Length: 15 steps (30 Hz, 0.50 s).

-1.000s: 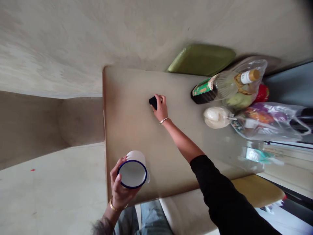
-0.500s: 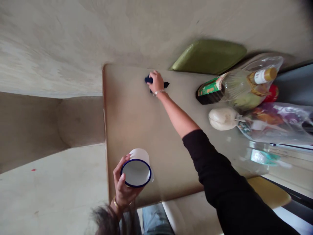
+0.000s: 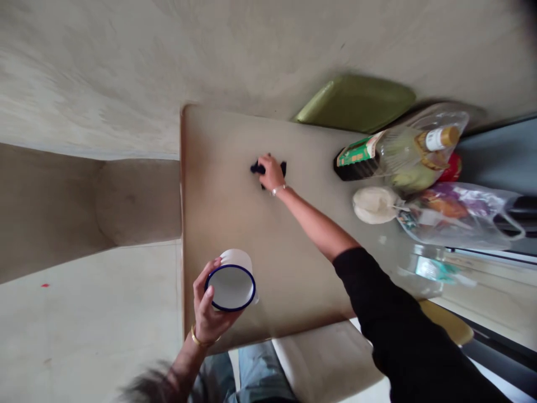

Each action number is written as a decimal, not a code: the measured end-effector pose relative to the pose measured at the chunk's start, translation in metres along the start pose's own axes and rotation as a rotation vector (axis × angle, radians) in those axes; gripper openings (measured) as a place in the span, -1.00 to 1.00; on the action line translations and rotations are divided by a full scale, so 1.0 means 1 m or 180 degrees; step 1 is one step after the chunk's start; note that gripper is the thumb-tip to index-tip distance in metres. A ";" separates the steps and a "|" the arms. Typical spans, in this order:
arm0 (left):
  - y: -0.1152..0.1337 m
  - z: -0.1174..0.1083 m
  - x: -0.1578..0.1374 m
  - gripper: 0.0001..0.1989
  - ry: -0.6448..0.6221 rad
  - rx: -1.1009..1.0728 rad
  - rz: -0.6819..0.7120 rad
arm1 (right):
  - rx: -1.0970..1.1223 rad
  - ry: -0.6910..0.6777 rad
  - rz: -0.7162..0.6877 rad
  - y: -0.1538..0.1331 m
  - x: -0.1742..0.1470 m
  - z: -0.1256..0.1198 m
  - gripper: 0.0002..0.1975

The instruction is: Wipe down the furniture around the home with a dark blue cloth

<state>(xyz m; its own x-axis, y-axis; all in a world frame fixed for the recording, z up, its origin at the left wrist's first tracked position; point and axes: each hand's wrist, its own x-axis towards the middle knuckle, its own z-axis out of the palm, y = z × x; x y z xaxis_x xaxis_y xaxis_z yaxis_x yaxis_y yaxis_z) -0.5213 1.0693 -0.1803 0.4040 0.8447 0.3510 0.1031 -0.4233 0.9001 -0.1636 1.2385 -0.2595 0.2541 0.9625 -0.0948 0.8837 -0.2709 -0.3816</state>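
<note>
A white enamel mug (image 3: 237, 258) with a blue rim is in my left hand (image 3: 210, 296). Its mouth faces the camera, and my fingers and thumb wrap its left side. Out on the table (image 3: 226, 212), my right hand (image 3: 272, 172) grips a dark cloth (image 3: 283, 168), bunched beneath the palm. Bits of the cloth stick out on both sides of the fingers; the rest is hidden. The cloth appears to lie against the tabletop.
At the table's right stand a dark bottle with a green label (image 3: 356, 159), an oil bottle (image 3: 413, 151), a white tied bag (image 3: 375, 205) and a clear plastic bag (image 3: 465, 212). A green chair back (image 3: 361, 103) rises beyond the far edge. A pale seat (image 3: 327, 358) is near me.
My right hand has come nearer to me across the tabletop with the dark cloth. My left hand still holds the mug in nearly the same place. The view has shifted slightly.
</note>
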 end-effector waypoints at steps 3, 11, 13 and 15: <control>0.001 -0.002 -0.003 0.20 0.0046 0.0010 -0.0071 | 0.0023 -0.0200 -0.0321 0.003 -0.088 0.016 -0.75; -0.006 -0.016 -0.008 0.20 0.0028 0.0138 -0.0218 | -0.0119 0.1404 0.0835 0.080 -0.010 -0.005 -0.66; -0.011 -0.018 -0.012 0.21 0.0082 0.0175 -0.0269 | -0.0063 0.1819 0.1325 0.085 0.044 -0.011 -0.67; -0.019 -0.017 -0.017 0.19 0.0213 0.0275 -0.0347 | 0.0027 0.1943 0.1522 0.073 0.085 -0.006 -0.67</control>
<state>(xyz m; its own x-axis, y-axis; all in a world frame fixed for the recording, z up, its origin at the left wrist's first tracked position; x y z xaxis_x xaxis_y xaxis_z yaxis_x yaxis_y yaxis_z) -0.5454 1.0686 -0.1987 0.3250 0.9059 0.2716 0.2220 -0.3522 0.9092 -0.0747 1.3003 -0.2900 0.7810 0.5624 0.2715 0.6209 -0.6527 -0.4341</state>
